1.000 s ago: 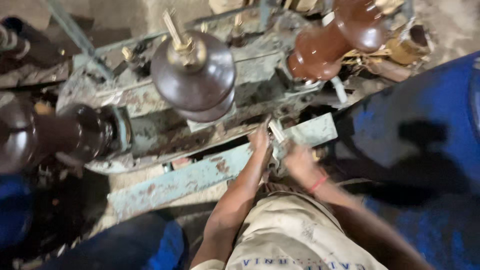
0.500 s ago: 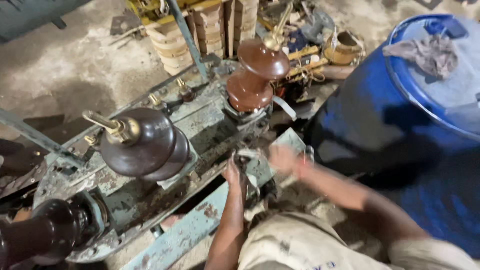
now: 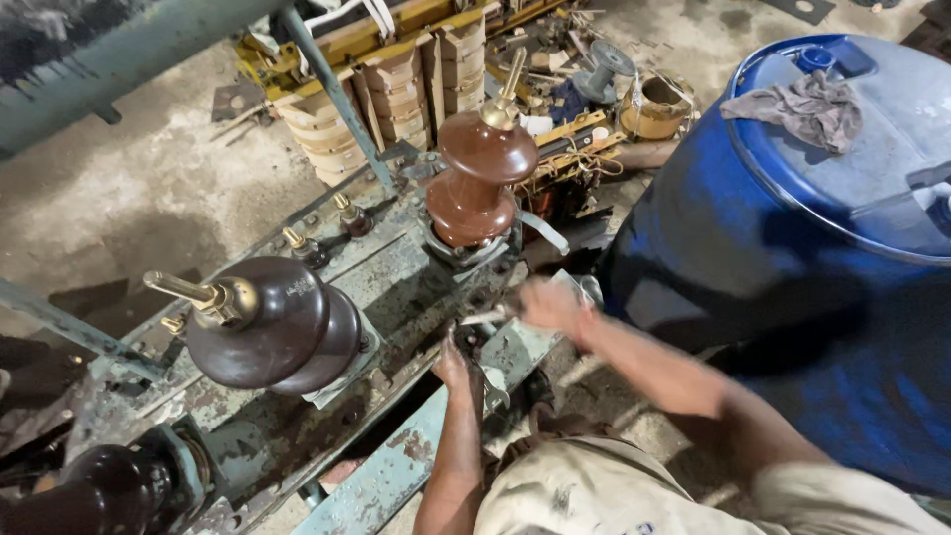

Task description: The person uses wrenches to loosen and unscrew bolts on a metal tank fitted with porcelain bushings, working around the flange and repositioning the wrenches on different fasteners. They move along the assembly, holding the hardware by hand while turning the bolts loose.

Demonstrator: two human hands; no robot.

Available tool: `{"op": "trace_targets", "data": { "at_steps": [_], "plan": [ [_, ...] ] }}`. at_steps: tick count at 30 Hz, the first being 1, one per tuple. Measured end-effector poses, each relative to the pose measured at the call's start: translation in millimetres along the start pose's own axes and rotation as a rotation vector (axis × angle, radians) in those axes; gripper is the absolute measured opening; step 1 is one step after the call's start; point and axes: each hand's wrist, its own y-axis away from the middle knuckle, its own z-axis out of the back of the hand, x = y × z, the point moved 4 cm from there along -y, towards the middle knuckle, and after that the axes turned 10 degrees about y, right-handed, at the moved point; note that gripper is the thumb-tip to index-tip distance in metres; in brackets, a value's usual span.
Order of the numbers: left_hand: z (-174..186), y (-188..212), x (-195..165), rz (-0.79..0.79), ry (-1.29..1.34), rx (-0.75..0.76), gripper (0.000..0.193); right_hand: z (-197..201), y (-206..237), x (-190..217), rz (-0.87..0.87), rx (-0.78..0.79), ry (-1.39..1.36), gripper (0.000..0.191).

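A worn grey-green metal cover (image 3: 396, 282) carries three brown porcelain insulators; the nearest big one (image 3: 267, 322) has a brass stud, and a taller one (image 3: 475, 183) stands behind. My left hand (image 3: 456, 367) rests fingers-down on the cover's near edge, by a dark gap. Whether it grips anything is hidden. My right hand (image 3: 550, 305) hovers just right of it, closed on a thin metal tool (image 3: 485, 318) that points left toward the base of the tall insulator. The hand and tool are motion-blurred.
A large blue plastic drum (image 3: 792, 248) with a grey rag (image 3: 807, 104) on its lid stands close on the right. Wound coils (image 3: 396, 94), wires and small parts lie behind the cover. A third insulator (image 3: 94, 490) sits at lower left. The floor is bare concrete (image 3: 149, 188).
The view has swung so the cover and insulators sit further left and lower. Both hands stay at the cover's near edge; my right hand has shifted slightly with the tool.
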Motion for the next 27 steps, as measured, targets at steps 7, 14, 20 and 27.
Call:
{"op": "trace_targets", "data": {
  "at_steps": [7, 14, 20, 27],
  "plan": [
    [-3, 6, -2, 0.156, 0.194, 0.219, 0.021, -16, 22, 1, 0.086, -0.017, -0.037, 0.038],
    [-6, 17, -10, -0.031, -0.043, 0.075, 0.022, 76, -44, -35, 0.416, -0.206, 0.134, 0.058],
    [-13, 11, -7, 0.076, 0.142, -0.017, 0.024, 89, -52, -52, 0.377, -0.047, 0.477, 0.081],
    [-1, 14, -6, -0.081, 0.020, 0.197, 0.021, 32, 78, -9, -0.008, -0.299, 0.268, 0.063]
  ]
}}
